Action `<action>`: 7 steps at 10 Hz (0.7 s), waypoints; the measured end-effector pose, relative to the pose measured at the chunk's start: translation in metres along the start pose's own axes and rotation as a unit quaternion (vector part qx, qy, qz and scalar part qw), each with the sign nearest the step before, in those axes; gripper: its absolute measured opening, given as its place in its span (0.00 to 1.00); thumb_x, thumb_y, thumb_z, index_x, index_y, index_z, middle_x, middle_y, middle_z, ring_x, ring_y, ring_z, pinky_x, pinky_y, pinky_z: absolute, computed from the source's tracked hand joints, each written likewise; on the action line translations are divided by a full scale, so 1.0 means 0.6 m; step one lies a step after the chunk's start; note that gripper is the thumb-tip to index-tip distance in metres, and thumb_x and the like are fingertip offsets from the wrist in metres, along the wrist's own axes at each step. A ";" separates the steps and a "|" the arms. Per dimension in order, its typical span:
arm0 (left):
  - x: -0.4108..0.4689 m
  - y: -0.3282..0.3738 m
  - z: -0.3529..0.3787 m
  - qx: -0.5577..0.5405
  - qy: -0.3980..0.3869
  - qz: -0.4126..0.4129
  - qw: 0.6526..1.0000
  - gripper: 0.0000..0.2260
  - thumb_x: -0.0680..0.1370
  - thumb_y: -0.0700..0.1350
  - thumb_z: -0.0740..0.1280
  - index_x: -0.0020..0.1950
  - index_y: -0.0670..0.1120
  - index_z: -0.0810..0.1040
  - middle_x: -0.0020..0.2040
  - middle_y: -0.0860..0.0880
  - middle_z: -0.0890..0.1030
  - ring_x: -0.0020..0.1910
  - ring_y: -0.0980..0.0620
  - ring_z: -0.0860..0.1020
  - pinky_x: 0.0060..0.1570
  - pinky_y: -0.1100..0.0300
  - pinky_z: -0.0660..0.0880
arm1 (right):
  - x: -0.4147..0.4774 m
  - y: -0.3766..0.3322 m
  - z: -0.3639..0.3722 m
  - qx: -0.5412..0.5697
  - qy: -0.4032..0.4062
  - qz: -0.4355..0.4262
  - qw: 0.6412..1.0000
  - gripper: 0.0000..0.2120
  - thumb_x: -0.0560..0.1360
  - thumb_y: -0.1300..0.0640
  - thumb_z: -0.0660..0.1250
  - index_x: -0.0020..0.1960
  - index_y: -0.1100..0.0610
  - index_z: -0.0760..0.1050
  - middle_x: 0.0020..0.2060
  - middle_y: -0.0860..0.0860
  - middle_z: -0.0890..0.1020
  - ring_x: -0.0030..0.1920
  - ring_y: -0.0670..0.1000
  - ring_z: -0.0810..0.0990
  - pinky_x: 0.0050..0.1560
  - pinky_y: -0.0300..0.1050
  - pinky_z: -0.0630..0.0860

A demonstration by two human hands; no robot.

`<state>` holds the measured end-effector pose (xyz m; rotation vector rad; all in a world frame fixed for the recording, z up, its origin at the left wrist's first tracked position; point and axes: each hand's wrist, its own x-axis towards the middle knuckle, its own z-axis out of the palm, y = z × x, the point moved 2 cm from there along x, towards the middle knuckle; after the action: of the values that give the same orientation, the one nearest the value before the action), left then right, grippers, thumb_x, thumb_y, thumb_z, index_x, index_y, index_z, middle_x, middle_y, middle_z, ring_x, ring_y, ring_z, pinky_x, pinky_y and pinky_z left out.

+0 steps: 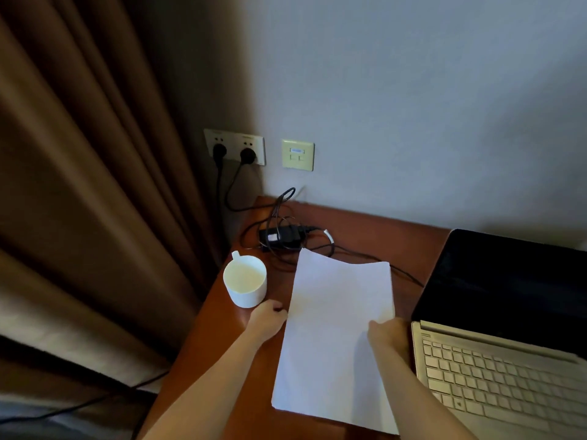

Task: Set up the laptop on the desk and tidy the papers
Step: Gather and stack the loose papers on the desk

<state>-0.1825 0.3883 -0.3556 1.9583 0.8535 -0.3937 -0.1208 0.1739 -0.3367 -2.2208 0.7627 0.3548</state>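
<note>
In the lower middle of the frame we see the white paper sheets [336, 328] lying lengthwise on the reddish-brown wooden tabletop [365, 223]. We cannot tell how many sheets there are. Our left hand [268, 315] meets their left edge, its grip curled narrow around that edge. Our right hand [389, 336] closes its grip on the right edge. The silver laptop [495, 360] stands open with a dark screen at the lower right, just beside the right hand. A white ceramic mug [246, 284] sits just above the left hand. Above the sheets lies a black power adapter [282, 238] among cables. A brown curtain [95, 154] fills the left.
</note>
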 end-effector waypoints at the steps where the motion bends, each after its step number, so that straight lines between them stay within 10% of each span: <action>1: 0.005 -0.013 -0.011 -0.057 0.023 -0.027 0.998 0.07 0.80 0.42 0.60 0.45 0.44 0.76 0.48 0.44 0.78 0.46 0.48 0.78 0.51 0.56 0.77 | 0.005 0.009 0.010 0.019 -0.002 0.008 1.000 0.22 0.74 0.61 0.65 0.65 0.69 0.67 0.60 0.66 0.75 0.60 0.64 0.75 0.60 0.53 0.73; 2: 0.005 -0.030 -0.030 -0.128 0.016 -0.089 0.988 0.09 0.79 0.41 0.61 0.39 0.45 0.70 0.37 0.48 0.75 0.32 0.54 0.72 0.32 0.65 0.71 | -0.004 0.014 0.010 -0.005 0.005 0.019 1.000 0.23 0.73 0.62 0.67 0.66 0.68 0.66 0.62 0.65 0.74 0.62 0.64 0.74 0.58 0.52 0.72; 3: 0.000 -0.045 -0.054 -0.180 0.031 -0.132 0.974 0.09 0.75 0.46 0.69 0.46 0.43 0.72 0.38 0.48 0.76 0.31 0.54 0.74 0.32 0.64 0.74 | -0.011 0.020 0.013 0.021 0.006 0.016 1.000 0.22 0.72 0.63 0.68 0.63 0.68 0.68 0.60 0.65 0.76 0.60 0.64 0.75 0.56 0.51 0.73; 7: 0.000 -0.024 -0.103 -0.165 0.215 0.102 0.957 0.42 0.64 0.47 0.79 0.71 0.49 0.60 0.65 0.47 0.70 0.63 0.47 0.72 0.60 0.53 0.74 | -0.032 0.050 0.023 0.099 0.011 -0.031 0.995 0.16 0.72 0.66 0.67 0.59 0.67 0.71 0.56 0.63 0.78 0.56 0.63 0.78 0.53 0.49 0.73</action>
<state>-0.1969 0.4459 -0.3328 1.8146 0.9062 0.2957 -0.1546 0.1757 -0.3540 -2.0583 0.7082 0.2149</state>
